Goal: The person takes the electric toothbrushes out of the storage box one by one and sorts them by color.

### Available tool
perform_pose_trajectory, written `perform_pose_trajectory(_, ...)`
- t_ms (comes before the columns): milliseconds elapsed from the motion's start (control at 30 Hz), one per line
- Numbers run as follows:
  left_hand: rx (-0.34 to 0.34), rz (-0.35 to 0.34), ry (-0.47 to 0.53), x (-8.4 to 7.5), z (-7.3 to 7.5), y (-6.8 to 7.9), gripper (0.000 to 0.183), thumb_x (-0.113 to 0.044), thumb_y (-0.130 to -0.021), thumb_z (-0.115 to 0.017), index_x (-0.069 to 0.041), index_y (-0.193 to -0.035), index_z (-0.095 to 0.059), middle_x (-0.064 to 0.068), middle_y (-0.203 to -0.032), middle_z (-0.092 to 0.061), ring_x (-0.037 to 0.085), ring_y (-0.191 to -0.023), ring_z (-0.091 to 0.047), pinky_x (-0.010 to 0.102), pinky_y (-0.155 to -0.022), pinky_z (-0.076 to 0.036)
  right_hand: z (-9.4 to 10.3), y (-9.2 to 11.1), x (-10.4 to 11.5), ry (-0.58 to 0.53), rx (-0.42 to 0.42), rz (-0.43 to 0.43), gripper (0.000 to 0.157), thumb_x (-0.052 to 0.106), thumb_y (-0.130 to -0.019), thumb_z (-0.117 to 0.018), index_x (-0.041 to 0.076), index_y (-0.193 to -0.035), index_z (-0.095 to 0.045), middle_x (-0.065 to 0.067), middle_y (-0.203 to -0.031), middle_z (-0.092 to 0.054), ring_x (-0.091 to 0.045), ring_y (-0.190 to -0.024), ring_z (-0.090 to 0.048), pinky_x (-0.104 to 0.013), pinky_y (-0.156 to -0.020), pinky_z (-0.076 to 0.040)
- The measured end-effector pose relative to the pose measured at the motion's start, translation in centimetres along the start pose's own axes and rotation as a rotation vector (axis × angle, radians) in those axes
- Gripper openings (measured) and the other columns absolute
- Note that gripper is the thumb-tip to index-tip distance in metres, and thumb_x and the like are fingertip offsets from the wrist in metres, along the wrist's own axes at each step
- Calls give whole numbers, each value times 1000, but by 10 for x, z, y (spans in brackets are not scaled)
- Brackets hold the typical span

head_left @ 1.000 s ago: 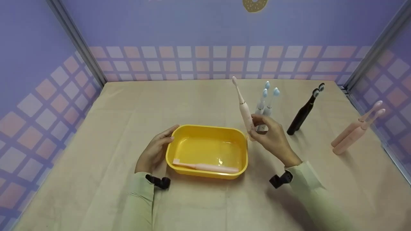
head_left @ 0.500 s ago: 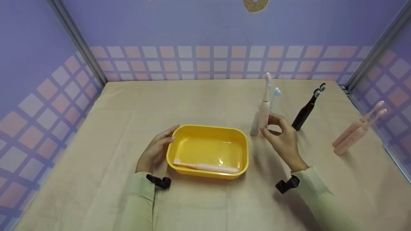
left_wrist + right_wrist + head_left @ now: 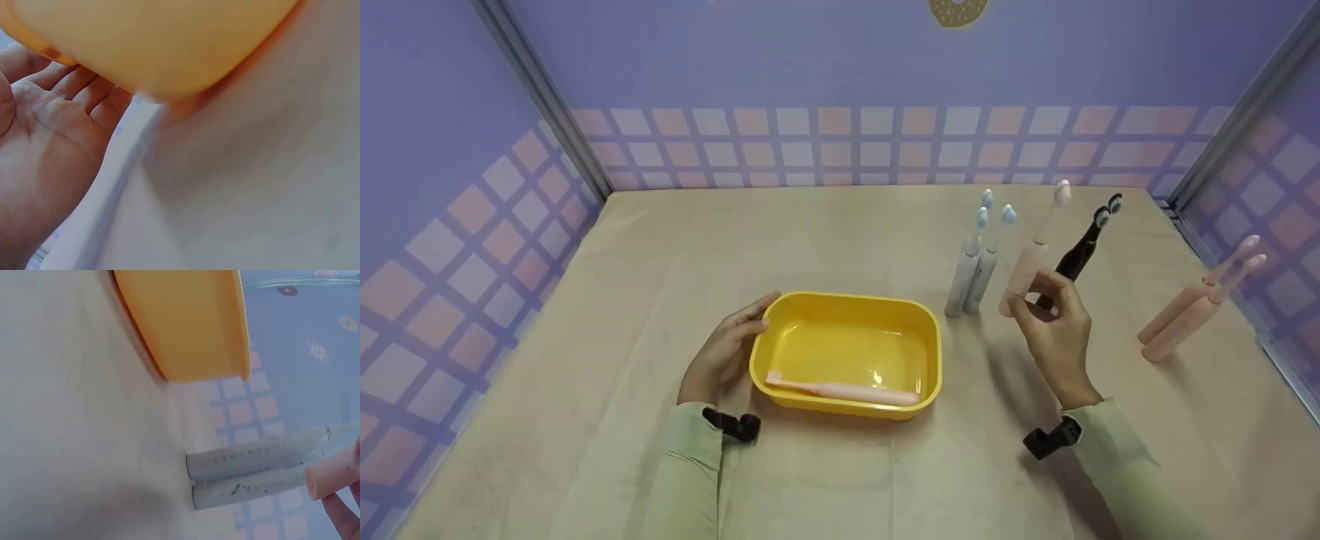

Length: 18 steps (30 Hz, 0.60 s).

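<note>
My right hand (image 3: 1057,322) pinches a pale pink electric toothbrush (image 3: 1027,274) by its lower handle, brush head up and leaning a little right. In the right wrist view the round base of this toothbrush (image 3: 332,475) shows, held off the table. At the left end of the yellow plastic tub (image 3: 846,298), my left hand (image 3: 724,352) grips the wall, thumb at the rim and fingers behind it. Along the near side inside the tub lies another pink electric toothbrush (image 3: 862,393), its head to the left. The left wrist view shows the left palm (image 3: 56,129) under the tub's rim.
Several grey-white electric toothbrushes (image 3: 973,281) with blue-tipped heads stand upright right of the tub. Black electric toothbrushes (image 3: 1080,255) stand behind my right hand, partly hidden. Two pink electric toothbrushes (image 3: 1185,319) stand at the far right. Tiled-pattern walls (image 3: 832,120) enclose the table.
My right hand has carried the pink electric toothbrush rightward from beside the tub, past the grey-white ones, to in front of the black ones. The left hand and tub have stayed put.
</note>
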<state>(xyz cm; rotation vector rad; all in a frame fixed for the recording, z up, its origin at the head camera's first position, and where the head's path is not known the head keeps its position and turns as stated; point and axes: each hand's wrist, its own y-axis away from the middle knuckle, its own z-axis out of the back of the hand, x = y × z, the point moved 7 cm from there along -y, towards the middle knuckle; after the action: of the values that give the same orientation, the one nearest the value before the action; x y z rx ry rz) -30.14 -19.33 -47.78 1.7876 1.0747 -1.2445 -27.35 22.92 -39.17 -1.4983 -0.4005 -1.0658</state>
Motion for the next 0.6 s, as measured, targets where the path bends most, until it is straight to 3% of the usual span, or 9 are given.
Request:
perform_pose_trajectory(200,5,5,4,0,0,1,56,-7,-101,-39,-11,-154,-22,10,-160,-22,25,-137,-41,33,-107,-43,16,0,-10,-10,-59,-31,40,-8,-82,-67,-13,-119,-53,9,-102,-58,-7,-95,-59,-15,-81,-54)
perform_pose_trajectory(367,-2,8,12,0,-1,1,56,-7,-101,-39,-11,-154,-22,11,-159,-24,25,-138,-40,32,-107,-43,26,2,0,-20,-83,-46,38,-12,-82,-64,-15,-117,-51,7,-102,-58,-8,-95,-58,-13,-81,-53)
perform_pose_trajectory(600,-9,8,20,0,-2,1,56,-8,-101,-40,-11,-154,-22,9,-159,-24,27,-141,-36,32,-109,-41,45,3,-32,-17,-133,-130,41,-8,-82,-67,-8,-120,-52,6,-102,-56,-10,-97,-58,-14,-81,-53)
